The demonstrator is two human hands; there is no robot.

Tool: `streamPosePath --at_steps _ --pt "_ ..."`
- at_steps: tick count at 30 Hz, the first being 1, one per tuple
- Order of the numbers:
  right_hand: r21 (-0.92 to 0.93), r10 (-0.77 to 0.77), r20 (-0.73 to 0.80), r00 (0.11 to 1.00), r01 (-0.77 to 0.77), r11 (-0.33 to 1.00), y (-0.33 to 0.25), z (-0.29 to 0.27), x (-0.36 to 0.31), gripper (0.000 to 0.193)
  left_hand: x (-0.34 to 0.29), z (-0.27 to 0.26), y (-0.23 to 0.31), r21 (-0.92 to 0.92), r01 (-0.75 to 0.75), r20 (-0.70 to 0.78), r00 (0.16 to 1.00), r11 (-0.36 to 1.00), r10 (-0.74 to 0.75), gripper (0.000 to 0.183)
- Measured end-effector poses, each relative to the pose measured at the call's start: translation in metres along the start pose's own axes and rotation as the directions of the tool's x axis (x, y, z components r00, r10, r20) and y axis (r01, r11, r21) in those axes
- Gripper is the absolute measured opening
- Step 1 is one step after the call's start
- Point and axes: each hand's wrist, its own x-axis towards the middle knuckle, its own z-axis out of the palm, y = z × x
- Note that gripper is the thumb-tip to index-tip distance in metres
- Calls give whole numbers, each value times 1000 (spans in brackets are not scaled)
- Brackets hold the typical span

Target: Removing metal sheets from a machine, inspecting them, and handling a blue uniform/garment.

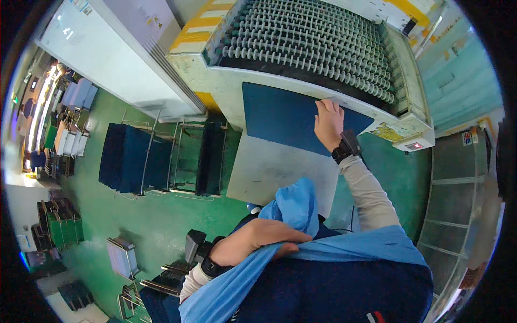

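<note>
My left hand (264, 237) is closed on a light blue cloth (355, 247) that stretches across my front. A bunched end of the cloth sticks out beyond the fingers. Farther ahead, my right hand (329, 125) lies with fingers out on the far part of a dark blue flat panel (280, 114), close to the machine's front edge. Under the panel is a grey board (272, 169), whose near part shows bare. The panel sits against the front of a roller machine (307, 43) with rows of small pale discs.
Left of the board stand metal racks (175, 156) holding dark blue panels. A tall white cabinet (107, 54) rises at the far left, beside the machine. Another rack (161, 290) is near my left elbow. On the right is a grey metal-framed structure (455, 199).
</note>
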Motion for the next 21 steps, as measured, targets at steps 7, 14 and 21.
streamPosePath --at_steps 7,14,21 --pt "32 36 -47 998 -35 999 5 10 4 44 4 -2 -9 35 -32 -39 999 999 34 29" --pt "63 60 -52 997 -57 996 -1 0 12 34 4 -4 -15 -16 -33 -44 998 999 32 28" --pt "41 21 -38 999 -19 999 1 1 16 28 -1 -4 -27 -43 -55 -44 998 998 53 29"
